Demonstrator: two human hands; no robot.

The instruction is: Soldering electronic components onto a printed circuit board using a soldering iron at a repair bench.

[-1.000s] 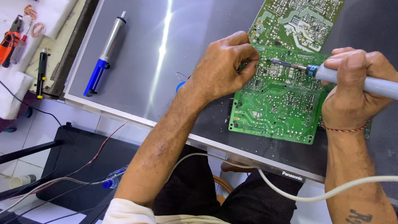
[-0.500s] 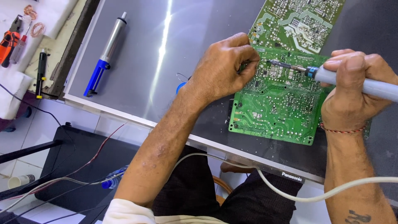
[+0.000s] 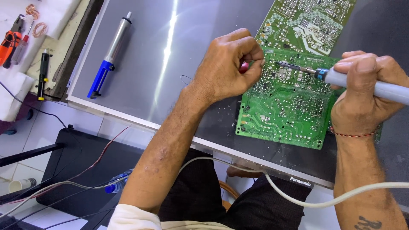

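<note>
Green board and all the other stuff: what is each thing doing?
Green circuit board: flat on the grey panel.
Soldering iron: gripped by right hand, tip on the board.
Left hand: closed, pinching something small and red.
Blue desoldering pump: lying untouched.
White cord: slack.

Flat panel [image 3: 170, 76] bears circuit board [image 3: 289, 110], desoldering pump [image 3: 108, 55].

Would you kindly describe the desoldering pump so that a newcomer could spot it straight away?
Start at the large grey panel that fills the table. Near its upper-left corner, far from the green circuit board, lies the desoldering pump. It is the only long silver tube with a blue end, unlike the small screwdrivers off the panel.
</note>
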